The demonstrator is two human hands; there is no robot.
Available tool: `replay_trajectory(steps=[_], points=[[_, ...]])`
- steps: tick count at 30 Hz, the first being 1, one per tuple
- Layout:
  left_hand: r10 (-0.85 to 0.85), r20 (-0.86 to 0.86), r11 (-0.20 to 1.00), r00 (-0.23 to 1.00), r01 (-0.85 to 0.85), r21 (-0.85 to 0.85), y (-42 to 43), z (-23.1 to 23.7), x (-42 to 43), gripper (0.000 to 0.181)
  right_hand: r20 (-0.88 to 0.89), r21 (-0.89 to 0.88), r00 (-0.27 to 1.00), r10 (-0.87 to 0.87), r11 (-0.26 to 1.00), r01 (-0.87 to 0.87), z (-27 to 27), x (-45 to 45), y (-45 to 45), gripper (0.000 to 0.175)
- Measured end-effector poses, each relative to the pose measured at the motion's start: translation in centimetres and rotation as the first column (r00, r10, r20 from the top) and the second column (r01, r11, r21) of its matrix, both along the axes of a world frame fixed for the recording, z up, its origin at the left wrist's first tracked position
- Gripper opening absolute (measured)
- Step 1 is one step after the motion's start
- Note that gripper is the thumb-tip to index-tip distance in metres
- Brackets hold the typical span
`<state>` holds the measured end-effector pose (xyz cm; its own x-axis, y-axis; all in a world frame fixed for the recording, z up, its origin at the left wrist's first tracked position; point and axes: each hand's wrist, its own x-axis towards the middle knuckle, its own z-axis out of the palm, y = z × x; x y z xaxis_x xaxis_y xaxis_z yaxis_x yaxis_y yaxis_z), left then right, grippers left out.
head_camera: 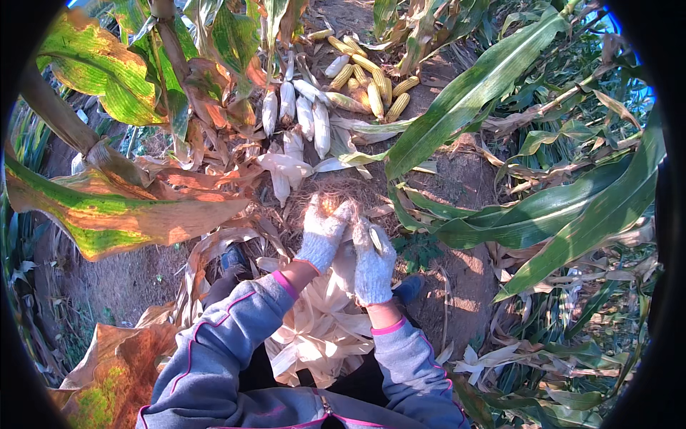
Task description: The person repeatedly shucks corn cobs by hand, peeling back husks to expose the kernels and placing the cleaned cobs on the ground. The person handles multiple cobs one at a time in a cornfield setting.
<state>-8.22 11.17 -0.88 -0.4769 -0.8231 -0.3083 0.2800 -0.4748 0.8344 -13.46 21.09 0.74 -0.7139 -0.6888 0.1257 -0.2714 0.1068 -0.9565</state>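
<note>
Both my hands wear pale knitted gloves and meet in front of me over an ear of corn (345, 265) in whitish husk. My left hand (324, 230) grips its upper part, where brown silk and a bit of yellow show by the fingertips. Against its right side my right hand (375, 263) is curled. A slim pale piece (376, 239), perhaps a husking peg, lies along that hand; its kind is unclear. Much of the ear is hidden by the gloves. Below them, loose dry husks (316, 332) are heaped between my legs.
Ahead lie several ears in pale husks (320, 128), with a pile of bare yellow ears (377, 80) beyond. A thick corn stalk (59, 115) leans in from the left. Long green leaves (471, 96) reach across from the right. My shoe (408, 288) rests on the soil.
</note>
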Motion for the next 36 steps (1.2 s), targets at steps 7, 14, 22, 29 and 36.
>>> replay_trajectory(steps=[7,14,22,29,36], points=[[-0.068,-0.265,0.998,0.962,0.068,-0.008,0.1,0.3,0.7,0.031,0.571,-0.044,0.821,-0.010,0.998,0.043,-0.1,-1.0,-0.8,0.022],[-0.034,0.051,0.813,0.998,0.058,-0.580,0.2,0.0,0.9,0.029,0.155,0.047,0.973,-0.172,0.985,0.167,0.3,-0.9,-0.5,0.015],[-0.150,0.148,0.862,0.978,0.202,-0.464,0.1,2.8,2.1,0.030,0.892,-0.207,0.452,-0.003,0.886,0.414,-0.8,-3.4,-0.2,0.020],[-0.681,-0.139,0.731,0.719,0.678,-0.073,-2.1,2.5,4.9,0.030,0.755,-0.312,0.643,0.129,0.933,0.179,-0.5,-4.6,1.2,0.021],[-0.828,0.008,0.513,0.561,0.763,-0.394,-0.6,-0.5,5.4,0.026,0.702,-0.283,0.703,0.117,0.951,0.124,0.2,-3.2,0.9,0.019]])
